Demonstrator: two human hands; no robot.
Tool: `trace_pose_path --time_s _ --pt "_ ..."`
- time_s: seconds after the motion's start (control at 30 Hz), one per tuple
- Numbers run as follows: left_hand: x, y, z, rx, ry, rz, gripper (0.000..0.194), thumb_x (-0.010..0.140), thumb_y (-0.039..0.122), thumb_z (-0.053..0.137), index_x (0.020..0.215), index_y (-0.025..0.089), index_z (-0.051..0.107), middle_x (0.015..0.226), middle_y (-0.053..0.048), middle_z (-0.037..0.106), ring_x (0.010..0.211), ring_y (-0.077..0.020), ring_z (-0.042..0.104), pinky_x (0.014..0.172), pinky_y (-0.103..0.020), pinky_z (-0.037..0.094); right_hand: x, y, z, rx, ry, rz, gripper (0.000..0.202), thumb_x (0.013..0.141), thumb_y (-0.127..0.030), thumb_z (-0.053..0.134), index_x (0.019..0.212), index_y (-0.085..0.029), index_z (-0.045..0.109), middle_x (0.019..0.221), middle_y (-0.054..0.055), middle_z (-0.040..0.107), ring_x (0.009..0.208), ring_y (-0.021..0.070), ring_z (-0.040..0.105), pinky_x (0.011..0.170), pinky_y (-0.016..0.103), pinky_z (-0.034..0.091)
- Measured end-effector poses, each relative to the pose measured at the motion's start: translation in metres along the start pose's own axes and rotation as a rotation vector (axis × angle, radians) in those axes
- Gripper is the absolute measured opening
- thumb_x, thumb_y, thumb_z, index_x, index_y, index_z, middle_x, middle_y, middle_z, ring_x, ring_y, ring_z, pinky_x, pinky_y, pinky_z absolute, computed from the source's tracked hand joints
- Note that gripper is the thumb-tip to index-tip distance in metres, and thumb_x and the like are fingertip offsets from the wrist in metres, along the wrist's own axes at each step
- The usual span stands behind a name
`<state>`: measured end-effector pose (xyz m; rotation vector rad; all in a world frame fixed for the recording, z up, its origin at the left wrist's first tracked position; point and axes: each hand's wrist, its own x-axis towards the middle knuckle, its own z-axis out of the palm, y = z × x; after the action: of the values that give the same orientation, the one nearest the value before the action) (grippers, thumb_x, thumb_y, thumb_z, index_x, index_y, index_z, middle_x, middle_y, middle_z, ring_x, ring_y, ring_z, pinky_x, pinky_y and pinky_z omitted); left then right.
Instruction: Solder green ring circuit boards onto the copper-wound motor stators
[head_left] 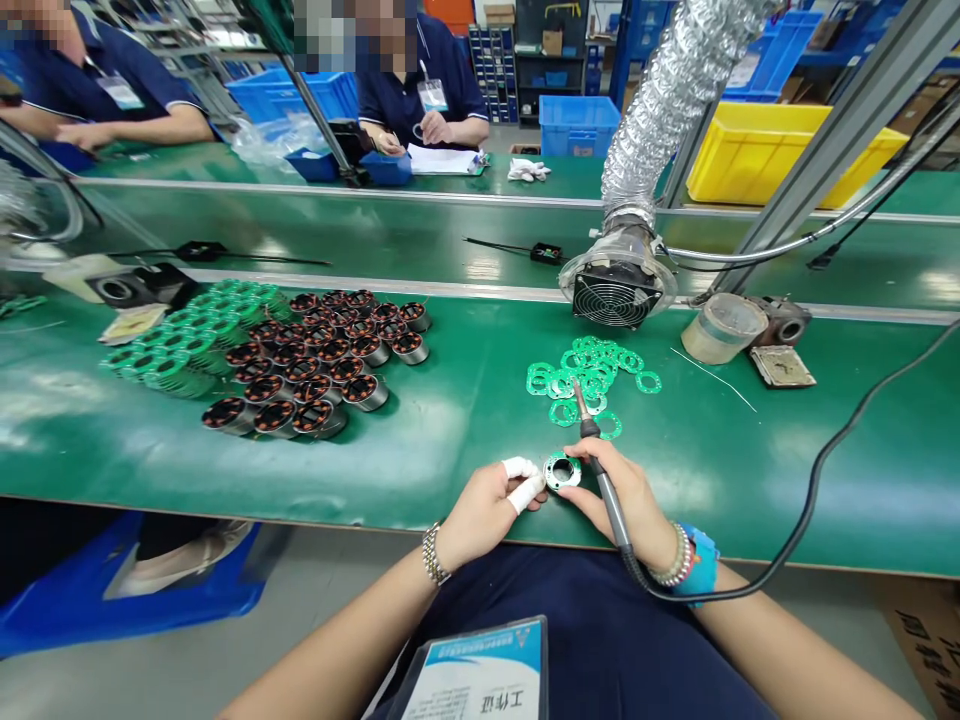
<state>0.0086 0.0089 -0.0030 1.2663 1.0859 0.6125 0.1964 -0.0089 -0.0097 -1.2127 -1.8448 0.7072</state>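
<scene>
Close to the table's front edge, a small round part (551, 484) with a green and white ring-shaped circuit board on top is held between my hands. My left hand (489, 508), with white covers on thumb and finger, pinches its left side. My right hand (628, 492) touches its right side with thumb and forefinger, while a soldering iron (609, 496) lies in the same hand, tip pointing away. Just beyond the tip is a loose pile of green ring circuit boards (600, 362). Copper-wound motor stators (304, 368) stand in rows at left.
Stacked green ring boards (191, 335) sit left of the stators. A fan on a silver duct (616, 290) hangs beyond the loose pile. Right of it are a round tub (724, 328), an iron stand (781, 322) and a sponge tray (782, 367). The iron's cable (814, 480) arcs right. Co-workers (424, 100) sit opposite.
</scene>
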Motion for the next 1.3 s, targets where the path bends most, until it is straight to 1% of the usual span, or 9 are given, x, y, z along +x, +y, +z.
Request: trace_pose_path --time_s 0.17,0.33,0.53,0.63,0.83,0.9,1.1,1.2,1.3 --pt "-0.002 0.0 -0.003 0.005 -0.065 -0.025 0.028 0.08 0.041 0.054 0.076 0.014 0.058 0.069 -0.004 0.06 0.059 -0.0136 0.059 0.057 -0.025 0.049 -0.001 0.001 0.001 -0.037 0.021 -0.045 0.031 0.078 -0.023 0.064 0.106 -0.02 0.052 0.098 0.006 0.062 0.087 0.018 0.061 0.077 0.029 0.05" --pt "-0.008 -0.003 -0.01 0.564 0.113 0.302 0.023 0.077 0.03 0.06 0.098 0.022 0.065 0.097 -0.008 0.064 0.084 -0.021 0.059 0.076 -0.029 0.046 -0.003 0.001 0.002 -0.029 0.014 -0.06 0.03 0.08 -0.023 0.062 0.108 -0.02 0.051 0.102 0.008 0.061 0.092 0.0199 0.06 0.081 0.032 0.05" --pt "-0.008 0.001 -0.013 0.876 0.023 0.39 0.02 0.081 0.019 0.049 0.093 0.019 0.065 0.105 -0.013 0.063 0.09 -0.0248 0.057 0.077 -0.034 0.044 -0.003 0.004 0.001 -0.017 0.0 -0.066 0.031 0.081 -0.022 0.062 0.109 -0.02 0.05 0.103 0.008 0.061 0.094 0.0199 0.06 0.083 0.032 0.05" --pt "-0.001 0.009 -0.008 0.752 0.022 0.325 0.01 0.076 0.02 0.052 0.077 0.018 0.062 0.085 -0.01 0.063 0.075 -0.0201 0.057 0.069 -0.03 0.045 -0.003 0.004 0.001 -0.015 -0.006 -0.071 0.031 0.081 -0.023 0.062 0.109 -0.02 0.05 0.103 0.008 0.061 0.094 0.0204 0.059 0.082 0.033 0.05" --pt "0.005 0.012 0.002 0.023 -0.111 -0.18 0.022 0.082 0.031 0.04 0.066 0.017 0.047 0.054 0.001 0.049 0.043 -0.0112 0.05 0.038 -0.02 0.041 -0.003 0.005 0.002 -0.026 -0.002 -0.088 0.029 0.082 -0.022 0.061 0.108 -0.02 0.05 0.102 0.008 0.061 0.094 0.0204 0.059 0.081 0.031 0.05" --pt "0.001 0.008 -0.002 0.187 -0.057 -0.061 0.023 0.083 0.035 0.044 0.075 0.016 0.054 0.062 -0.002 0.056 0.05 -0.0125 0.056 0.043 -0.022 0.045 -0.004 0.006 0.003 -0.026 -0.002 -0.087 0.029 0.082 -0.022 0.061 0.109 -0.019 0.05 0.102 0.008 0.06 0.094 0.0201 0.059 0.081 0.03 0.05" --pt "-0.004 -0.007 -0.021 1.029 0.18 0.816 0.018 0.086 0.022 0.048 0.095 0.018 0.063 0.089 -0.006 0.067 0.077 -0.0163 0.062 0.068 -0.026 0.05 -0.005 0.008 0.004 -0.01 0.0 -0.097 0.032 0.082 -0.021 0.061 0.111 -0.02 0.048 0.103 0.007 0.059 0.095 0.0198 0.058 0.083 0.031 0.049" --pt "-0.002 -0.007 -0.022 1.193 0.195 0.946 0.017 0.087 0.02 0.046 0.091 0.015 0.061 0.086 -0.006 0.067 0.071 -0.015 0.06 0.061 -0.025 0.047 -0.005 0.008 0.004 0.003 -0.009 -0.096 0.032 0.082 -0.02 0.061 0.111 -0.02 0.048 0.103 0.007 0.059 0.095 0.0197 0.057 0.085 0.031 0.048" --pt "0.001 -0.003 -0.014 1.237 0.178 0.902 0.017 0.085 0.02 0.045 0.08 0.015 0.06 0.077 -0.006 0.064 0.063 -0.0145 0.057 0.054 -0.024 0.044 -0.005 0.007 0.004 0.006 -0.007 -0.095 0.033 0.082 -0.019 0.061 0.111 -0.02 0.048 0.103 0.007 0.058 0.095 0.0196 0.057 0.085 0.031 0.047"
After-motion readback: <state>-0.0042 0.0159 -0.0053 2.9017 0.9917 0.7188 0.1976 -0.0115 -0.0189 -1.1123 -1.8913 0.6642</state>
